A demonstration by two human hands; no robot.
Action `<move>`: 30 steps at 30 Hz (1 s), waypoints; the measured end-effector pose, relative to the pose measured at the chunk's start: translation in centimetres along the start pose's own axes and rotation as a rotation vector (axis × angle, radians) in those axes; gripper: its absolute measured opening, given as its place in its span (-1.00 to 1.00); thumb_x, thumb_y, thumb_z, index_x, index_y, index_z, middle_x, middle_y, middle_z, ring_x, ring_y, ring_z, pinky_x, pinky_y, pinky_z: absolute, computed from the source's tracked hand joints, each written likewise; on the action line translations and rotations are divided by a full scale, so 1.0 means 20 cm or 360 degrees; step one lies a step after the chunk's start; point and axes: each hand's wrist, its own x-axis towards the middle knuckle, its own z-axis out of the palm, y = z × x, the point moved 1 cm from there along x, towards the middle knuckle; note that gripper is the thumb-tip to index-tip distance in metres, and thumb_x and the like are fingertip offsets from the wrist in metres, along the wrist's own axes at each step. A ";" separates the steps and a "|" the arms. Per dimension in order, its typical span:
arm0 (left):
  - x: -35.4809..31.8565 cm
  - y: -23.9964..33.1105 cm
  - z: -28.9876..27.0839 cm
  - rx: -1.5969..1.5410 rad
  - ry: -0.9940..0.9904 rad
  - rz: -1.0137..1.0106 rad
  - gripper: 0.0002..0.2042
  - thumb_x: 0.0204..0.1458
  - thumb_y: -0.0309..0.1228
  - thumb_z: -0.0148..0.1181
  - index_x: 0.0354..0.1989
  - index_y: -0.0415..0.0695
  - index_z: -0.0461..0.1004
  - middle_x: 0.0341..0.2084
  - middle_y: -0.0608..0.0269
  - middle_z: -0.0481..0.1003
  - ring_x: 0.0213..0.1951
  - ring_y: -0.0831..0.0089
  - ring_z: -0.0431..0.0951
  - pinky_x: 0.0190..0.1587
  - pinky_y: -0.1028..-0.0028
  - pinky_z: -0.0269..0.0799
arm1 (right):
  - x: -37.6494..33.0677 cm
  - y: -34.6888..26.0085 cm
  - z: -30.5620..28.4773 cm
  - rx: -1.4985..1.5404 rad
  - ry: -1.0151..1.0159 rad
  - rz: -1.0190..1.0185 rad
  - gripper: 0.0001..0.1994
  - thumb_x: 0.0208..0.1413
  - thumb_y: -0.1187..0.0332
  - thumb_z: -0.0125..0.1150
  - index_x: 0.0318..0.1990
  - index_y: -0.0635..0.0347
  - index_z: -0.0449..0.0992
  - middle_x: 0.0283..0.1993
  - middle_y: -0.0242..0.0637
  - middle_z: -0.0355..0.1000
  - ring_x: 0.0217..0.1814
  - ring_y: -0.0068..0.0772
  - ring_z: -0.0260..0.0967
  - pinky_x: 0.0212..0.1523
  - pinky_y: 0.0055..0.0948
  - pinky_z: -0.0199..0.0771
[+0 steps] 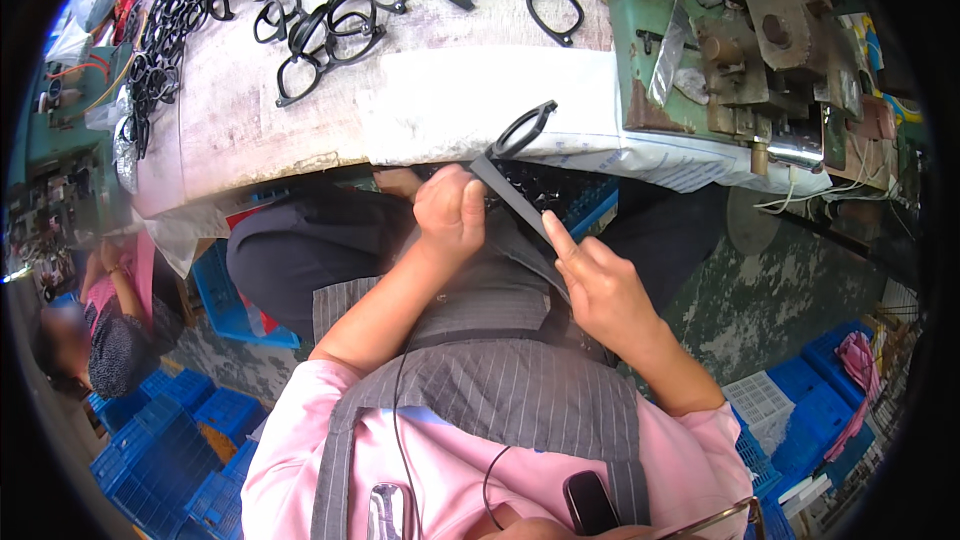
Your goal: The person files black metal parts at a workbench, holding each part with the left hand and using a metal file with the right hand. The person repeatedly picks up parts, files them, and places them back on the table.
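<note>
My left hand (450,215) is closed in a fist around the lower part of a black eyeglass frame (523,128), whose one rim sticks up past my knuckles in front of the bench edge. My right hand (600,292) grips a flat grey file (515,202), index finger stretched along the blade. The file runs diagonally up and left, and its tip meets the frame just above my left thumb. Both hands hover over my lap and grey striped apron (500,380).
A workbench (250,120) covered in worn white sheet holds several black eyeglass frames (330,30). A green metal machine (760,30) stands at the right. Blue plastic crates (160,440) sit on the floor. Another person (110,320) crouches at the left.
</note>
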 end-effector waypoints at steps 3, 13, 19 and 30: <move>-0.02 -0.01 0.00 0.0033 0.0023 -0.0004 -0.73 0.21 -0.44 -0.07 -0.55 -0.22 0.39 -0.74 0.22 0.37 -0.76 0.35 0.36 -0.58 0.48 0.30 | 0.07 0.04 0.04 0.0012 0.0049 -0.0045 -0.42 0.06 0.56 0.10 0.29 0.06 0.24 -0.51 -0.09 0.25 -0.57 -0.02 0.31 -0.52 -0.18 0.37; -0.09 -0.05 0.02 -0.0295 0.0124 -0.0372 -0.73 0.29 -0.34 -0.14 -0.34 -0.28 0.39 -0.68 0.39 0.36 -0.76 0.69 0.23 -0.63 0.65 0.13 | -0.04 0.03 -0.13 0.0568 0.0335 -0.0020 -0.47 0.03 0.63 0.14 0.22 0.21 0.35 -0.44 -0.12 0.34 -0.56 -0.39 0.22 -0.44 -0.51 0.36; -0.08 -0.04 0.01 -0.0238 0.0028 -0.0331 -0.75 0.28 -0.38 -0.14 -0.28 -0.30 0.40 -0.66 0.36 0.38 -0.75 0.68 0.29 -0.65 0.66 0.15 | -0.04 0.00 -0.04 -0.0056 0.0172 -0.0112 -0.46 0.00 0.59 0.16 0.21 0.10 0.37 -0.55 -0.25 0.16 -0.64 -0.26 0.22 -0.57 -0.36 0.35; -0.04 -0.01 0.00 -0.0014 0.0037 -0.0172 -0.78 0.24 -0.42 -0.08 -0.30 -0.33 0.43 -0.66 0.28 0.43 -0.76 0.58 0.36 -0.65 0.58 0.25 | 0.10 0.01 0.08 -0.0119 0.0163 -0.0095 -0.43 0.06 0.55 0.10 0.29 0.07 0.24 -0.50 -0.17 0.24 -0.60 -0.12 0.32 -0.57 -0.25 0.37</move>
